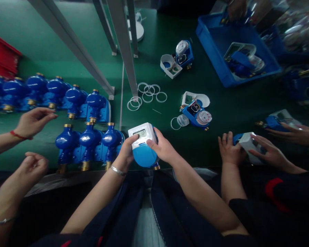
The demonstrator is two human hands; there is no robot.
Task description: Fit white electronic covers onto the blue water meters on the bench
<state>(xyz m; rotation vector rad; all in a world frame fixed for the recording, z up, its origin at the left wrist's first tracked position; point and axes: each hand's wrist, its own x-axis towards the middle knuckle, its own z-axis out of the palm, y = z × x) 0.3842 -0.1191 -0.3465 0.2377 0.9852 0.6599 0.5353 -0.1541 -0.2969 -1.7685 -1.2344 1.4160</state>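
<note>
A water meter (145,155) with a white housing, a small display and a round blue lid is held at the front edge of the green table. My left hand (127,150) grips its left side, thumb beside the display. Around its right side my right hand (163,145) is closed, the thumb on the white housing above the lid. A brass end pokes out below. Just left stand blue meter bodies (89,142) with brass ends. Beyond the meter lie several white rings (147,97). An uncovered meter (195,115) sits to the right, its white cover behind it.
Grey metal posts (123,44) rise from the table (149,27). Another uncovered meter (184,55) lies farther back. A blue bin (213,51) holds parts at the back right. A red bin (2,56) stands left. Co-workers' hands (34,125) are at left, others (230,149) at right.
</note>
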